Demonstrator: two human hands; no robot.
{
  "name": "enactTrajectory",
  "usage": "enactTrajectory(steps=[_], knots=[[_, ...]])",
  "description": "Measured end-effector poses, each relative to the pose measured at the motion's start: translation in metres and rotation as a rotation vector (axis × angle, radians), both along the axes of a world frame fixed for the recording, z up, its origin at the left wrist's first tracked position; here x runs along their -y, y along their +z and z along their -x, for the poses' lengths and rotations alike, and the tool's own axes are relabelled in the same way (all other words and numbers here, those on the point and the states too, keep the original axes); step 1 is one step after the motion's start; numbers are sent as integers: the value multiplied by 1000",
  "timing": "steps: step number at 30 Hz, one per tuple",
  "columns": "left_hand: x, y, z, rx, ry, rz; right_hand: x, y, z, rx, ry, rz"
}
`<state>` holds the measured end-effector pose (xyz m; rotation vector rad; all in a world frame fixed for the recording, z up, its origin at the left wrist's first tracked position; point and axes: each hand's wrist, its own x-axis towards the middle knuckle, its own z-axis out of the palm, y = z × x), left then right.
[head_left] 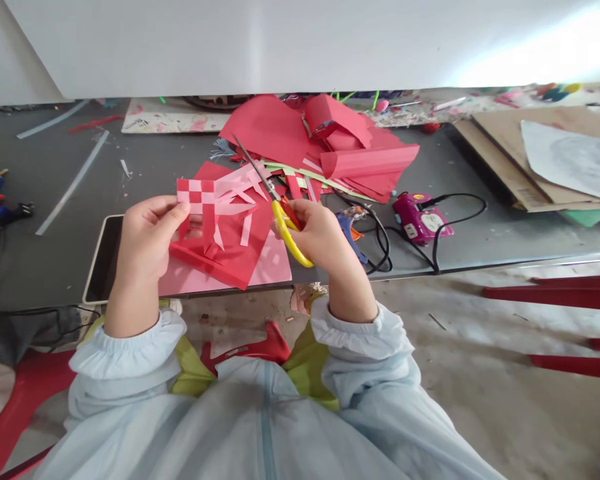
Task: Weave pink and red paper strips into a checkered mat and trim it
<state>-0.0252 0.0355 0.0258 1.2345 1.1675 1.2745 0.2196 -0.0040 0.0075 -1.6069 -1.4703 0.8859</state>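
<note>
Between the thumb and fingers of my left hand (153, 230) is a woven paper piece (196, 192), checkered red and pink, with loose strips hanging down and to the right. My right hand (320, 233) is closed round the yellow and orange handles of a pair of scissors (291, 233). The blades point up and to the left, apart from the woven piece, and look nearly closed. Under both hands lie a red sheet (245, 257) and a pink sheet (276, 260) at the table's front edge.
Crumpled red paper (275, 130) is heaped behind the hands. A phone (103, 260) lies by my left wrist. To the right are a glue gun (351, 233), a purple power socket (420, 219) with black cables, and stacked cardboard (500, 160). A white board (280, 47) spans the back.
</note>
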Motion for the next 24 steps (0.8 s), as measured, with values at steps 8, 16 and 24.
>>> enactTrajectory(steps=[8,16,24], knots=[[9,9,10,-236,-205,102,2,11,3,421,-93,9],[21,17,41,-468,-561,96,2,14,16,575,7,31],[37,27,82,-513,-649,-23,-10,30,61,690,125,28]])
